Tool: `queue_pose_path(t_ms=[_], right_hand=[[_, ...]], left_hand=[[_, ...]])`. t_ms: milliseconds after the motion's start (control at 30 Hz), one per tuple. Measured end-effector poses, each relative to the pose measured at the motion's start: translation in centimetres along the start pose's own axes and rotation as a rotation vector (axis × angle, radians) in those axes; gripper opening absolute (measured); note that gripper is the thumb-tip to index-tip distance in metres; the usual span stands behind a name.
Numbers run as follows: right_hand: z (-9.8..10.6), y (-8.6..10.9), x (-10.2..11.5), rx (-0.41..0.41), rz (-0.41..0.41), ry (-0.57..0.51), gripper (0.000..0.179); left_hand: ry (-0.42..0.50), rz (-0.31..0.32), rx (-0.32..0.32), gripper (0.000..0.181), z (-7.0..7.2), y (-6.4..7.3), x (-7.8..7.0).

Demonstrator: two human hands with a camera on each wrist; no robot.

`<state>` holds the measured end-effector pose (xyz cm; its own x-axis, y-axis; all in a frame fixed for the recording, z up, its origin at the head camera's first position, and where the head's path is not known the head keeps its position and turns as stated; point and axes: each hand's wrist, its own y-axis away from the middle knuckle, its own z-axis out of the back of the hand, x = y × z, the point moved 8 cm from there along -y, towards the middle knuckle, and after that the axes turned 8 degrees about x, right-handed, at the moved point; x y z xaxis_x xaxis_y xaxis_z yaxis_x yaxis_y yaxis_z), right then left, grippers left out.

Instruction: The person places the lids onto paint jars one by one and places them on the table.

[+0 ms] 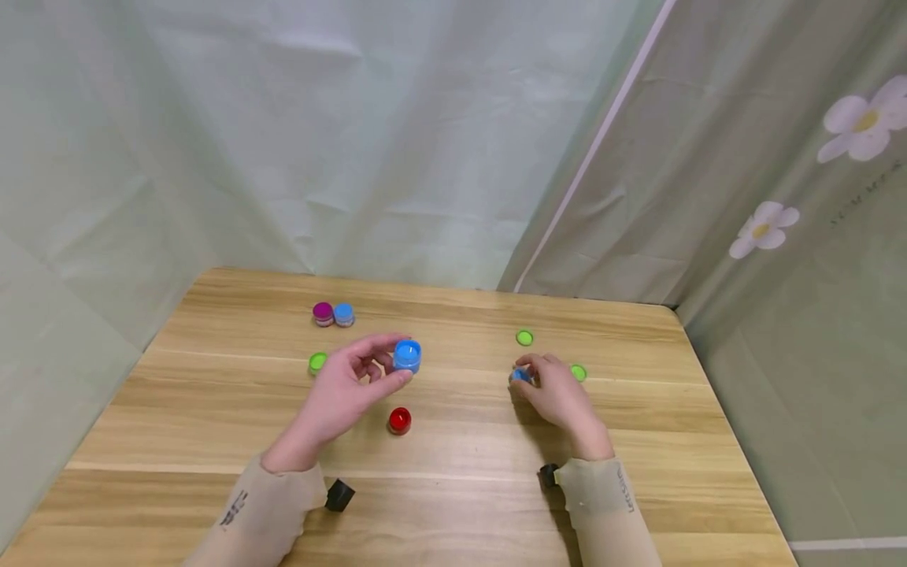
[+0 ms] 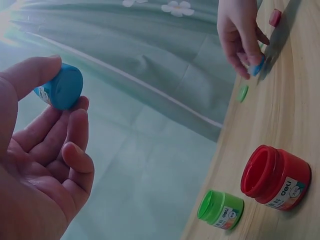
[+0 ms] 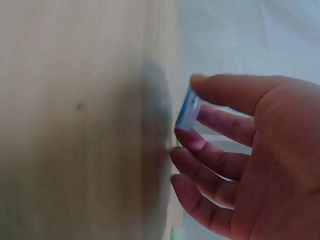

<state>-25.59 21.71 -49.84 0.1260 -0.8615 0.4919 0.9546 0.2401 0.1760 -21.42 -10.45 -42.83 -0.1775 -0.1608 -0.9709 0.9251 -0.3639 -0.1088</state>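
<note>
Between thumb and fingers, my left hand (image 1: pixel 347 386) holds a blue paint jar (image 1: pixel 407 356) above the table; its top looks uncapped. My right hand (image 1: pixel 563 390) pinches a blue lid (image 3: pixel 189 110) at its edges, low over the table on the right. An uncapped red paint jar (image 1: pixel 400 420) stands just below the left hand in the head view. Partly behind that hand is an uncapped green paint jar (image 2: pixel 220 209). Two green lids, a far one (image 1: pixel 524 338) and a nearer one (image 1: pixel 579 373), lie around the right hand.
At the back left, a purple-topped jar (image 1: pixel 323 313) and a light-blue-topped jar (image 1: pixel 343 315) stand side by side. A small red lid (image 2: pixel 275 18) lies beyond the right hand in the left wrist view. Curtains (image 1: pixel 397 157) hang along the wooden table's (image 1: pixel 460 504) back and sides.
</note>
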Motion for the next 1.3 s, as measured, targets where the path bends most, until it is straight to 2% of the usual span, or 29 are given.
queue_pose_path(t_ms=[133,267,467,633,767,867,933,1067,1300], right_hand=[[0.2,0.2,0.8,0.005,0.039,-0.057,0.044],[1.0,0.6,1.8,-0.025,0.073,-0.131,0.040],[3.2,2.0,4.1,-0.093,0.146,-0.330,0.039],[5.4,4.1,7.4,-0.154,0.255,-0.446,0.029],[6.7,5.4,11.2,-0.194,0.421,-0.465,0.035],[6.8,6.2,13.8,-0.202,0.537,-0.424,0.040],[6.6,6.6,14.8,-0.193,0.586,-0.401,0.039],[6.2,7.0,15.8,-0.184,0.620,-0.397,0.034],[6.3,7.3,16.3,-0.220,0.641,-0.430,0.041]], left_hand=[[0.004,0.025,-0.020,0.042,0.1,0.0,0.3],[-0.002,0.029,-0.008,0.041,-0.1,0.0,0.3],[0.011,-0.002,0.021,0.041,-0.6,0.1,0.1],[0.020,-0.051,0.035,0.046,-1.0,0.1,-0.4],[0.022,-0.078,0.044,0.046,-1.6,0.0,-0.7],[0.013,-0.071,0.054,0.041,-2.2,0.0,-0.8],[0.014,-0.066,0.060,0.038,-2.5,0.0,-0.8],[0.017,-0.064,0.066,0.036,-2.9,0.0,-0.8],[0.022,-0.053,0.096,0.037,-3.5,0.2,-1.0]])
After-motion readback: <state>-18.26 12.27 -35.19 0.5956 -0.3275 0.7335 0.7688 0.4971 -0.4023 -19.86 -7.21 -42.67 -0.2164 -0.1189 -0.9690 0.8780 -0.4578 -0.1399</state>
